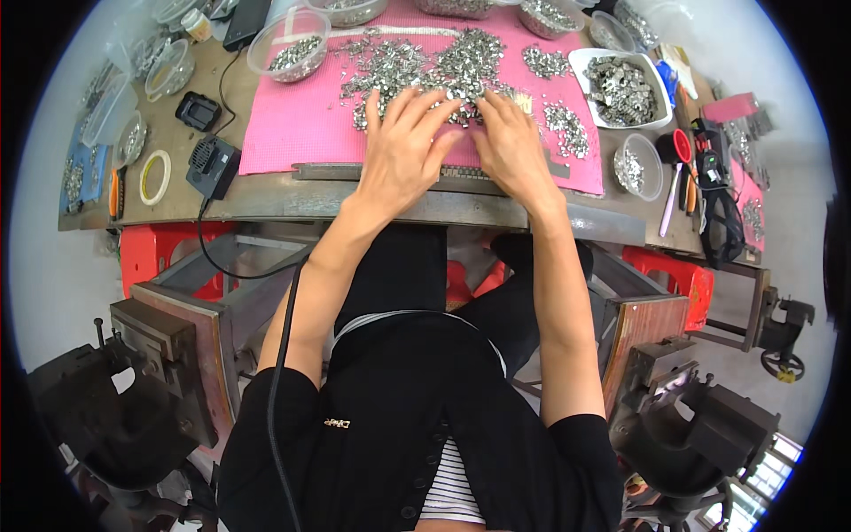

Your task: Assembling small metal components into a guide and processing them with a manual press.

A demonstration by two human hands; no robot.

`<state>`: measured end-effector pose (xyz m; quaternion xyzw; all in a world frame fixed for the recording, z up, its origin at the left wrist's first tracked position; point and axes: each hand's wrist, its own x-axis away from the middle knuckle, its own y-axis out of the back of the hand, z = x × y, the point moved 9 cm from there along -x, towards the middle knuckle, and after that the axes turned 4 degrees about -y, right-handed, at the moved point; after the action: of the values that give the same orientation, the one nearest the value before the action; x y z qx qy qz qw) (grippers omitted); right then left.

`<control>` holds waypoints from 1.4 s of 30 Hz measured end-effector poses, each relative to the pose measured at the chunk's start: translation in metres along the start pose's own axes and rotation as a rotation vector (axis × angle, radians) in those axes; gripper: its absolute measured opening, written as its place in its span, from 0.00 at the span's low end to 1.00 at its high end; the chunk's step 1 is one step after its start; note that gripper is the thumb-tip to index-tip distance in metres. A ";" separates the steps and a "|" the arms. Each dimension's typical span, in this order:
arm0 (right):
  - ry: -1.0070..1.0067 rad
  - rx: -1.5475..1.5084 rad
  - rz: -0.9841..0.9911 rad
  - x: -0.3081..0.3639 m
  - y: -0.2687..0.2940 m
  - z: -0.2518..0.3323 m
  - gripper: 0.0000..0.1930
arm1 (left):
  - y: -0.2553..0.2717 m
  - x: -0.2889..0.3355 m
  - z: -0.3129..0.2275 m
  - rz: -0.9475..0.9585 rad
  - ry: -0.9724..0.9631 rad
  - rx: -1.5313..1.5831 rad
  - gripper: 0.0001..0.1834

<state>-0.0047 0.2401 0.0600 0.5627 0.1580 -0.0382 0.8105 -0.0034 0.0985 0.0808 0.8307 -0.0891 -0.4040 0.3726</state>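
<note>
Small shiny metal pieces [390,66] are heaped loosely on a pink textured mat [284,142]. My left hand [403,146] reaches over the near side of the heap, fingers spread and thumb apart, fingertips at the pieces. Beside it, my right hand [514,146] has its fingers stretched forward to the same heap; its fingertips are partly hidden among the pieces. I see nothing held in either hand. Below both palms, a long grey metal bar [332,172] lies along the mat's near edge, with a row of small parts or slots in its middle, partly covered by my hands.
Around the mat stand a round clear tub [290,58], a white tray of metal parts [620,89] and a small clear tub [638,168]. A black corded device [213,167] and a tape roll [154,177] lie left. Vises [160,372] flank my legs; the cable hangs across my left arm.
</note>
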 end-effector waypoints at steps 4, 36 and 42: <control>0.082 -0.068 0.091 0.012 -0.001 0.013 0.21 | -0.036 -0.005 0.012 0.253 -0.002 -0.124 0.25; -0.093 -0.283 -0.057 0.016 0.010 -0.013 0.05 | -0.020 -0.006 0.017 0.121 0.047 -0.013 0.07; -0.050 -0.355 -0.054 0.037 0.023 0.012 0.03 | -0.014 -0.004 0.021 0.103 0.066 -0.054 0.07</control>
<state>0.0387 0.2422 0.0734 0.4052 0.1569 -0.0453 0.8995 -0.0239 0.0983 0.0652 0.8275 -0.1086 -0.3590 0.4178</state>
